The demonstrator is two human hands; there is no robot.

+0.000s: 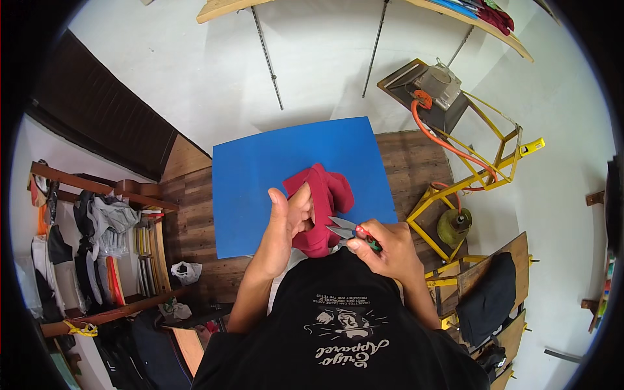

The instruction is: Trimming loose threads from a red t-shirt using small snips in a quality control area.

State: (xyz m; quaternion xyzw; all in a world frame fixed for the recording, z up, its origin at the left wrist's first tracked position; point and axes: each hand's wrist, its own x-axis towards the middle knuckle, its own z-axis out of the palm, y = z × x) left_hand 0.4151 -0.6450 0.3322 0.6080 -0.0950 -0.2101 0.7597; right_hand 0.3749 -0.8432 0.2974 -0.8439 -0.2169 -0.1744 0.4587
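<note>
A piece of dark red cloth, folded and bunched, is over the near part of a blue tabletop. My left hand holds it from the left, the fingers tucked into a fold and the thumb raised clear. In my right hand is a pair of small scissors with red and green on the handles. Their blades are parted and point left, over the cloth's right edge. Whether the blades touch the fabric I cannot tell. Part of my left fingers is hidden by the cloth.
On the right, a yellow metal frame carries a machine with an orange hose. Below stands a green gas cylinder. Dark cloth lies on a wooden board at lower right. Shelves with bags and garments line the left.
</note>
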